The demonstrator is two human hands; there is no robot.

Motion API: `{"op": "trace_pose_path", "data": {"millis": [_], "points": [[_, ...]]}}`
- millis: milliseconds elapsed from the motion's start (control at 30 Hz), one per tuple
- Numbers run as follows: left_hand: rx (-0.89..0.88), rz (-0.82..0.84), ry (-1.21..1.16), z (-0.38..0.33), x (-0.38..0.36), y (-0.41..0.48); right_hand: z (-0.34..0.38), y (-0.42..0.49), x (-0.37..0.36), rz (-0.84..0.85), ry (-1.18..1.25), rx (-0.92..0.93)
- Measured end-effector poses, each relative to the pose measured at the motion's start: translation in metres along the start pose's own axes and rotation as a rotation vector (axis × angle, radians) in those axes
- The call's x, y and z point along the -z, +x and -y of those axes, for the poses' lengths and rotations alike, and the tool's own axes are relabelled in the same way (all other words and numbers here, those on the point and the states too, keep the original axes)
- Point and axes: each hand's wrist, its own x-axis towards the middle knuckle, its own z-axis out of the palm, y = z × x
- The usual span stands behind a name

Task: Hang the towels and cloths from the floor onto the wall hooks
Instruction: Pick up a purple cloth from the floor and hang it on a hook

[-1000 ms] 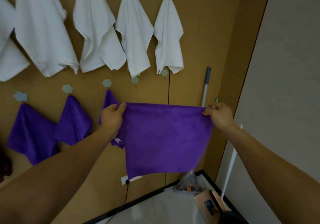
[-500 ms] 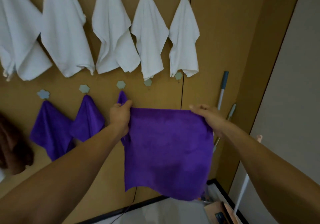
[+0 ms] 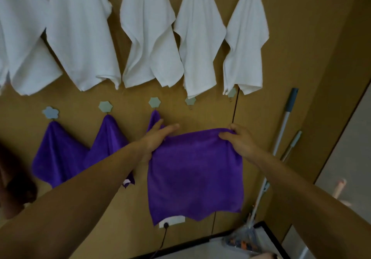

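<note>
Head view: a square purple plush cloth hangs flat before the tan wood-panel wall, low and toward its right edge, just under the lower hook row. The left hand lies on the cloth's top left corner, fingers stretched straight and slightly apart. The right hand pinches the top edge, fingers curled on the fabric. Five soft white terry towels drape in folds from the upper row. Below sit five grey-blue flower-shaped hooks: three bear hung purple cloths drooping in points, two are bare. Half a second ago the left fingers were curled round the corner; a second ago the cloth was stretched wider between the hands.
</note>
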Motion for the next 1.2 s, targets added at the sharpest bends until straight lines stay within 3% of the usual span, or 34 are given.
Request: {"op": "trace_pose_path", "data": {"millis": [100,167,233,367,500,600,767,900,1100,1200], "points": [[-0.019,0.308,0.234,-0.020,-0.002,0.012,-0.004,0.029,-0.012,-0.044,-0.062,0.052],[-0.100,0.337,0.475,-0.027,-0.002,0.022,-0.008,0.047,-0.017,-0.053,-0.086,0.051],[-0.206,0.221,0.503,-0.026,-0.002,0.041,-0.014,0.063,-0.020,-0.072,-0.091,0.055],[-0.262,0.087,0.199,-0.019,-0.002,0.074,-0.027,0.091,-0.026,-0.050,0.014,0.046],[-0.293,0.022,0.056,-0.015,-0.008,0.102,-0.035,0.121,-0.028,0.133,0.159,-0.018],[-0.289,-0.089,-0.010,-0.018,-0.014,0.121,-0.046,0.152,-0.033,0.055,0.251,-0.029],[-0.488,-0.495,0.172,-0.023,-0.020,0.166,-0.055,0.205,-0.049,-0.043,0.213,0.079],[-0.569,-0.659,0.263,-0.027,-0.021,0.194,-0.059,0.235,-0.059,-0.140,0.066,0.196],[-0.455,-0.889,0.480,-0.023,-0.026,0.218,-0.072,0.252,-0.075,-0.217,-0.061,0.251],[-0.354,-0.896,0.512,-0.016,-0.027,0.220,-0.078,0.254,-0.081,-0.222,-0.089,0.235]]}}
